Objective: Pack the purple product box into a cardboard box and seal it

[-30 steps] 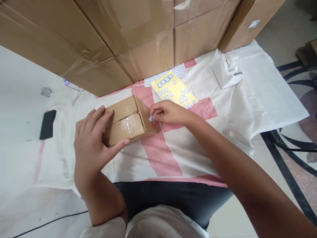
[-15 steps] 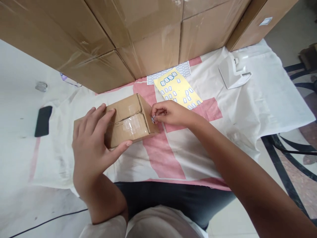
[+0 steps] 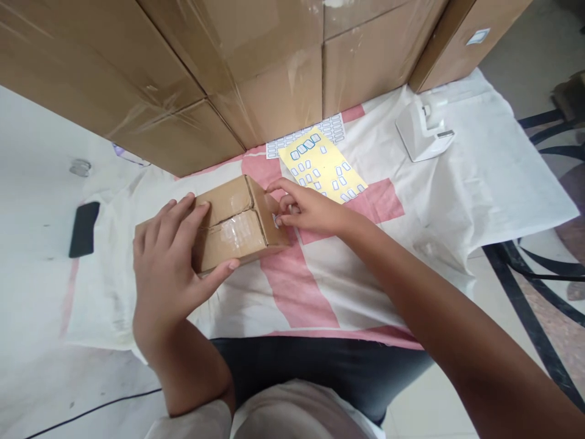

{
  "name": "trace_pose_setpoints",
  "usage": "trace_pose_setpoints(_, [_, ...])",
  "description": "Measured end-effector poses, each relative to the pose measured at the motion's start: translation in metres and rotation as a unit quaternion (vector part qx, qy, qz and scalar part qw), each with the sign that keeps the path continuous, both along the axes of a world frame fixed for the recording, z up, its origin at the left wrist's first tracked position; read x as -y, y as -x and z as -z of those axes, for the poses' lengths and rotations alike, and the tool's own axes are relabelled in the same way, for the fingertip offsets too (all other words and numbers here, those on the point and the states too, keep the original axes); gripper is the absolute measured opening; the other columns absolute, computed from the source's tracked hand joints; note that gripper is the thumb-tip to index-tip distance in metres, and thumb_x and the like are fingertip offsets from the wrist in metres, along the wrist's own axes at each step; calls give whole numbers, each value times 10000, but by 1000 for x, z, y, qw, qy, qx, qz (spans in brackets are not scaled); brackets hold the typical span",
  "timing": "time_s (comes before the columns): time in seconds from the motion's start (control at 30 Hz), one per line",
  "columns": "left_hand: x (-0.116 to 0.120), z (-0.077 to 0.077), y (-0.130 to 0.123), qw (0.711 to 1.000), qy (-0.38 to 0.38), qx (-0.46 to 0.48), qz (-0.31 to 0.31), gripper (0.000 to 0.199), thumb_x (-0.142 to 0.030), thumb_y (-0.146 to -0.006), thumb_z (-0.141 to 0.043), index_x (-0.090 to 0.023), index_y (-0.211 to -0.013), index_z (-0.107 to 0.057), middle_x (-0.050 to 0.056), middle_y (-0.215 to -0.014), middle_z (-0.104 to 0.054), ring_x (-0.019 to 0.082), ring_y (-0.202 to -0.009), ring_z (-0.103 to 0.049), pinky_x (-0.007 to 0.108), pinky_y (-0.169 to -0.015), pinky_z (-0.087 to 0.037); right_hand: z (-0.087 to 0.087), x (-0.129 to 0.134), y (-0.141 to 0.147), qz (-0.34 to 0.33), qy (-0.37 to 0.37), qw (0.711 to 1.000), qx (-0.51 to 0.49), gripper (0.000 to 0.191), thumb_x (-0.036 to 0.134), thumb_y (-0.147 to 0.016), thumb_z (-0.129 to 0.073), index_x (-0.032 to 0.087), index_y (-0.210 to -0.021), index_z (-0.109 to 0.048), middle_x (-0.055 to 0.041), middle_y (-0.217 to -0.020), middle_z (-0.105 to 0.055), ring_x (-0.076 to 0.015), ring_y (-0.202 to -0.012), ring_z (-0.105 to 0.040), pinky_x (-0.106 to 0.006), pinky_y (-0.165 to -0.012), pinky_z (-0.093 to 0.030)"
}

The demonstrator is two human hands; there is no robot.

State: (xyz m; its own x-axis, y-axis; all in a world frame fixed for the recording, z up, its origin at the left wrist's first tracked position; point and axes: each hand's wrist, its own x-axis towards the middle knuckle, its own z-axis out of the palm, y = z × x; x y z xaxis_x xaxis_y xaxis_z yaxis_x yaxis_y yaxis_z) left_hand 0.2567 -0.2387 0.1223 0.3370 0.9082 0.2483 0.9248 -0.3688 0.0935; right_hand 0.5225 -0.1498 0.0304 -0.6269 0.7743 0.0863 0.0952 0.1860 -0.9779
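The left hand [image 3: 167,262] lies spread over the left end of the small box [image 3: 228,210], fingers on its top and thumb along its near edge, steadying it rather than clenched around it. The right hand [image 3: 301,207] is at the box's right end, forefinger reaching to the end face, thumb apart from it and the other fingers curled. The thumb tip is at a small label [image 3: 275,221], mostly hidden; whether it is fully stuck to the cardboard cannot be told.

The box sits left of centre in the frame, flaps closed, with clear tape [image 3: 237,231] across the top seam. So closing and taping look done there, while the label seems only partly settled.

Just beyond the right hand is a yellow sheet [image 3: 328,167] bearing many scattered labels, so plenty look unused. It overlaps a white sheet [image 3: 338,126] printed with rows of outlines. Large boxes [image 3: 274,91] fill the upper frame; the tall box [image 3: 450,52] at upper right carries a label. A tape dispenser [image 3: 423,137] stands below it, and a black phone-like object [image 3: 85,230] lies at far left.
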Motion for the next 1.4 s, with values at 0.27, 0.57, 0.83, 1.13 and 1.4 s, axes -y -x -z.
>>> trace_pose_setpoints(0.27, [-1,0,0,1000,-7,-12,-3,850,-783,-900,-486,-223,-1539,-457,154,-1603,-476,391,-1473,-438,536,-1177,-326,0,-5,-3,141,-81,977,141,404,269,-960,-614,194,-1357,-621,-56,-1055,-723,-213,-934,-642,-335,-863,-465])
trace_pose_setpoints(0.57, [-2,7,2,1000,-20,-10,-11,825,-786,-893,-477,-265,-1532,-465,104,-1602,-493,398,-1456,-445,541,-1166,-317,-7,-6,-29,116,-128,982,80,597,251,-866,-706,216,-1447,-571,-90,-1290,-694,-200,-963,-645,-355,-876,-529])
trace_pose_setpoints(0.83, [1,8,-2,999,-22,2,-27,775,-739,-904,-487,-264,-1515,-496,82,-1610,-491,393,-1470,-423,547,-1181,-297,-25,2,-32,31,-73,994,77,1068,346,-803,-791,329,-1679,-179,-106,-1705,-299,-330,-1521,-367,-514,-1175,-408])
trace_pose_setpoints(1.13, [-15,6,26,992,-37,-14,117,792,-728,-878,-556,-279,-1528,-498,80,-1591,-519,372,-1436,-485,542,-1182,-327,-47,64,36,82,-324,932,142,1035,529,-736,-865,277,-1614,-380,-170,-1681,-241,-338,-1580,-220,-525,-1262,-278])
trace_pose_setpoints(1.4, [55,93,106,997,-58,17,39,569,-488,-953,-469,-312,-1485,-567,50,-1579,-531,311,-1530,-407,519,-1216,-378,-50,160,-87,375,-455,782,205,557,450,-841,-753,323,-1373,-648,-137,-1422,-604,-349,-1341,-567,-597,-1147,-446])
